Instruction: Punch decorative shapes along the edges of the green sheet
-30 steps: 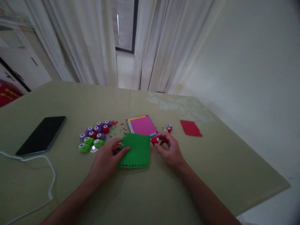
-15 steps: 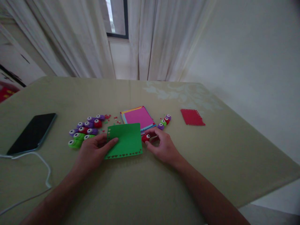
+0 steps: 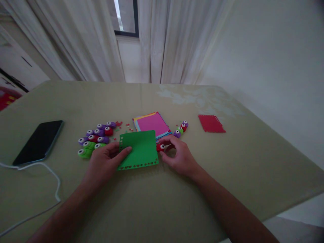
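Note:
My left hand (image 3: 106, 161) pinches a green paper sheet (image 3: 140, 148) by its left side, thumb on top. Small shapes are punched along the sheet's bottom and left edges. In my right hand (image 3: 178, 153) is a small red paper punch (image 3: 160, 147) with a round white-and-black button, held between thumb and fingers at the sheet's right edge. Whether the paper sits inside its slot, I cannot tell. Just beyond that hand stands a short row of punches (image 3: 181, 129) in purple, green and red. Beside my left hand is a larger group of similar punches (image 3: 95, 139).
Behind the green sheet lies a stack of coloured paper (image 3: 150, 123), pink uppermost. Bits of punched paper (image 3: 118, 124) are scattered left of it. A punched red sheet (image 3: 211, 124) lies at right. A phone (image 3: 39, 140) and a white cable (image 3: 54, 179) occupy the left.
The whole scene has shifted slightly right and up as the camera moved. Both hands keep their holds, and the red punch remains at the green sheet's right edge.

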A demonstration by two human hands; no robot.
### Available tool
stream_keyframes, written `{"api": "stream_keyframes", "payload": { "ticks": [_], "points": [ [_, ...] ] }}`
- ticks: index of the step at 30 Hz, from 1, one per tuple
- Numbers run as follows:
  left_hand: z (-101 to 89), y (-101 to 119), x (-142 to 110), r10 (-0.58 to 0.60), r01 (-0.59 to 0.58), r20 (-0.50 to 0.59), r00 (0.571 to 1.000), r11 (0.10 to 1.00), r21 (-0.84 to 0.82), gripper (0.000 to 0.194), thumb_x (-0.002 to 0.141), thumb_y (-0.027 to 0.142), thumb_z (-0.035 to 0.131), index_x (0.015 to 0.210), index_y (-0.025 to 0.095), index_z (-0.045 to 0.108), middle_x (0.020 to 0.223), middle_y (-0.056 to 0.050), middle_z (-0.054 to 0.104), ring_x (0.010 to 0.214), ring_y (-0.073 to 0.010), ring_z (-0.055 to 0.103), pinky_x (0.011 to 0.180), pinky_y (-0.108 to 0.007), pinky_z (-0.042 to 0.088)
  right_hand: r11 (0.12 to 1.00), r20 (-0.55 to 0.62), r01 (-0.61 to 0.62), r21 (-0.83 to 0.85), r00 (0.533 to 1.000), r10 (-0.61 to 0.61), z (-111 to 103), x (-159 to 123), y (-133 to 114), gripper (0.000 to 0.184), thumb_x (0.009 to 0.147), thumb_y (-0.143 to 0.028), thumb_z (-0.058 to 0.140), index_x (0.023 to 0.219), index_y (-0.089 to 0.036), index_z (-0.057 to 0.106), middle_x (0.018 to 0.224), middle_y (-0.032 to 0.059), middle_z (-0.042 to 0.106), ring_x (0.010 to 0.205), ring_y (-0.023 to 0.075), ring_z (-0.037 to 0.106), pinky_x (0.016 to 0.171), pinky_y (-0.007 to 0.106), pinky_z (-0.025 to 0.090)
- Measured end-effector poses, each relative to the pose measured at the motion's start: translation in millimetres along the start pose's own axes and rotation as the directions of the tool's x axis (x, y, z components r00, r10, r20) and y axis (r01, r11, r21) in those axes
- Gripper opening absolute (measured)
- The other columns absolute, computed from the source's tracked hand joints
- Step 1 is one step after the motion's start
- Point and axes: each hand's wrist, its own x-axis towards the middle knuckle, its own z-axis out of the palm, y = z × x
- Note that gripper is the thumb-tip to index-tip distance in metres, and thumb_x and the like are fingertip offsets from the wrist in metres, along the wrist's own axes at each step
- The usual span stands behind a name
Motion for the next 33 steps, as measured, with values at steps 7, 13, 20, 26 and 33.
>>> {"api": "stream_keyframes", "payload": {
  "ticks": [7,13,20,26,33],
  "points": [
    [0.1,-11,-1,0.042,-0.045,0.039,0.998,0.997,0.068,0.033,0.082,0.052,0.077,0.093,0.021,0.080,0.081,-0.002,0.080,0.070,-0.0218,0.071,0.060,-0.029,0.055,0.993,0.079,0.098,-0.061,0.992,-0.093,-6,0,2,0.033,0.084,-0.009,0.070,0.114,-0.022,0.070,0.112,0.0068,0.075,0.096,0.0204,0.071,0.085,0.034,0.060],
    [4.2,-21,-3,0.118,-0.132,0.075,0.990,0.970,0.205,0.034,0.091,0.054,0.069,0.093,0.021,0.074,0.073,0.001,0.072,0.064,-0.0182,0.063,0.056,-0.027,0.045,0.992,0.219,0.067,-0.103,0.975,-0.044,-14,2,-1,0.019,0.089,-0.017,0.074,0.107,-0.023,0.075,0.104,0.0057,0.077,0.095,0.0214,0.071,0.086,0.035,0.058],
    [9.6,-21,-3,0.231,-0.232,0.049,0.972,0.890,0.391,0.033,0.094,0.053,0.063,0.080,0.022,0.065,0.061,0.005,0.057,0.055,-0.0152,0.051,0.053,-0.027,0.035,1.000,0.276,-0.007,-0.014,0.961,0.011,-17,2,-3,0.015,0.095,-0.028,0.073,0.108,-0.024,0.078,0.103,0.0045,0.079,0.092,0.0206,0.072,0.084,0.033,0.057],
    [10.7,-19,-3,0.215,-0.215,0.046,0.976,0.892,0.397,0.035,0.093,0.054,0.061,0.080,0.023,0.066,0.058,0.005,0.053,0.053,-0.0156,0.047,0.053,-0.028,0.032,0.998,0.320,-0.056,0.039,0.947,0.040,-19,3,-5,0.017,0.097,-0.032,0.072,0.111,-0.026,0.080,0.105,0.0042,0.080,0.095,0.0211,0.073,0.086,0.034,0.057],
    [10.4,-20,-4,0.217,-0.216,0.045,0.975,0.880,0.423,0.037,0.095,0.055,0.059,0.079,0.022,0.064,0.057,0.005,0.052,0.053,-0.0158,0.047,0.053,-0.028,0.031,0.998,0.327,-0.061,0.031,0.944,0.047,-19,2,-4,0.017,0.096,-0.032,0.073,0.110,-0.027,0.081,0.106,0.0040,0.080,0.097,0.0217,0.073,0.088,0.035,0.057]
  ]
}}
